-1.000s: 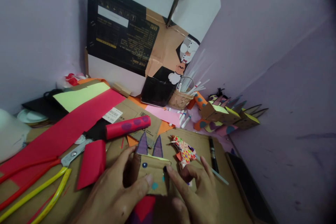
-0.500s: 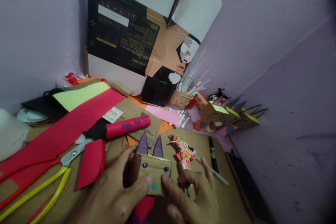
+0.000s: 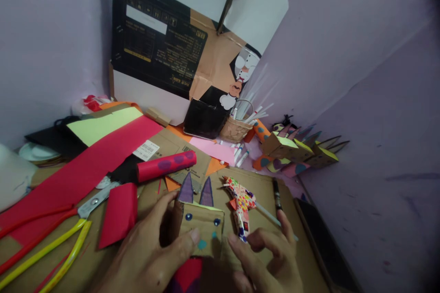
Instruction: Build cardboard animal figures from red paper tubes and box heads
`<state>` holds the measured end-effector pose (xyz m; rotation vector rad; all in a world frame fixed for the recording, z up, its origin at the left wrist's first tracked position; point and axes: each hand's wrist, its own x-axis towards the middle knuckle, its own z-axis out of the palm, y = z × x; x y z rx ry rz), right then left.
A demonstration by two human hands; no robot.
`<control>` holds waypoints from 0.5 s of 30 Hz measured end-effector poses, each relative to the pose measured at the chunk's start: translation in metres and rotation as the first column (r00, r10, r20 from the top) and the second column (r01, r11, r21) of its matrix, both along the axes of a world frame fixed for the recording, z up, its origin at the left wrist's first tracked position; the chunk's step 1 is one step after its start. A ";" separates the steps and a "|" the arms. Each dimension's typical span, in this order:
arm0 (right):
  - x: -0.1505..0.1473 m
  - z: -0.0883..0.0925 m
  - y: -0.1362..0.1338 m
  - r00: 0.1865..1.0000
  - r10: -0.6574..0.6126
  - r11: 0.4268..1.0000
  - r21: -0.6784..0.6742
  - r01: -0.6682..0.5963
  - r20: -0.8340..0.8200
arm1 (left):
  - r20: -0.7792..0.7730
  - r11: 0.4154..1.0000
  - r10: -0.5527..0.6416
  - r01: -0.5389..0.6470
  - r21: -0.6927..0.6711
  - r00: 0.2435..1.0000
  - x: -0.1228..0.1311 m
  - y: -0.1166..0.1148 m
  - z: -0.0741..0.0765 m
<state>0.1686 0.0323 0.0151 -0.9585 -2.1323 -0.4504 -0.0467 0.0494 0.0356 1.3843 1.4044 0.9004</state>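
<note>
A small cardboard animal head (image 3: 206, 236) with two purple pointed ears, dark eyes and teal spots is in my left hand (image 3: 154, 242). My left thumb presses on its front, the fingers are around its left side. Under the head a red piece with purple spots (image 3: 187, 274) shows in part. Just right of the head is my right hand (image 3: 264, 252), fingers apart and nothing between them. A flower-patterned glue gun (image 3: 239, 201) with a clear glue stick lies beyond that hand. Past my right fingertips a black pen (image 3: 277, 194) lies on the cardboard.
Scissors with red and yellow handles (image 3: 82, 213), a folded red paper piece (image 3: 118, 214) and a spotted red tube (image 3: 167, 166) lie to the left. An upright printed box (image 3: 158, 41) stands behind. Straws fill a basket (image 3: 236, 129); several cardboard figures (image 3: 299, 146) are at the right.
My right hand has left the face of the cardboard head and moved right, uncovering another teal spot and the glue gun's handle. My left hand keeps its hold.
</note>
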 end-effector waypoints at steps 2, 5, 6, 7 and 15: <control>0.004 0.001 -0.001 1.000 0.010 1.000 0.011 -0.010 -0.004 | -0.013 1.000 0.008 -0.008 0.002 1.000 0.000 0.000 0.000; 0.001 0.000 -0.001 1.000 -0.002 1.000 -0.001 0.002 0.003 | 0.001 1.000 0.020 -0.020 0.000 1.000 0.001 0.000 0.000; -0.002 0.000 0.000 1.000 -0.012 1.000 -0.007 0.012 -0.004 | 0.005 1.000 0.018 -0.018 -0.005 1.000 0.001 -0.001 0.001; -0.005 -0.001 0.000 1.000 -0.022 1.000 -0.013 0.022 -0.017 | 0.002 1.000 0.014 -0.014 -0.013 1.000 0.001 -0.001 0.002; -0.027 -0.008 0.003 0.980 -0.069 0.997 0.010 0.073 -0.187 | -0.072 1.000 0.002 -0.001 0.020 0.997 0.000 -0.001 0.010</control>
